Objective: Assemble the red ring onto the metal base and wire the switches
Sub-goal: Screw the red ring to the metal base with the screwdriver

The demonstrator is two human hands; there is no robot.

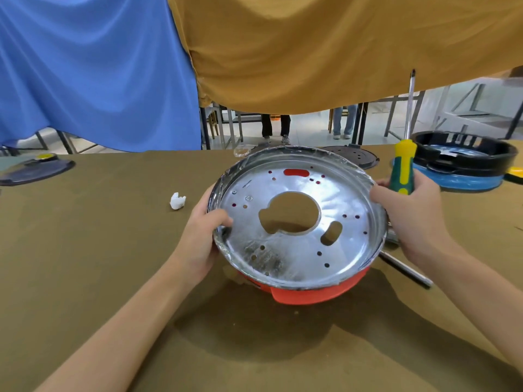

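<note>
A round shiny metal base (294,250), with a large centre hole and many small holes, is tilted toward me above the table. The red ring (311,295) sits under it and shows along the near lower edge and through a slot at the far side. My left hand (203,236) grips the base's left rim, thumb on the inside. My right hand (413,210) holds the right rim and also grips a green and yellow screwdriver (403,168), whose shaft points up. No switches or wires are visible.
A small white crumpled piece (177,201) lies left of the base. A metal rod (407,268) lies at the right under my right hand. Stacked black and blue rings (464,165) stand far right; dark lids (36,169) at far left and behind. Blue and ochre cloths hang behind.
</note>
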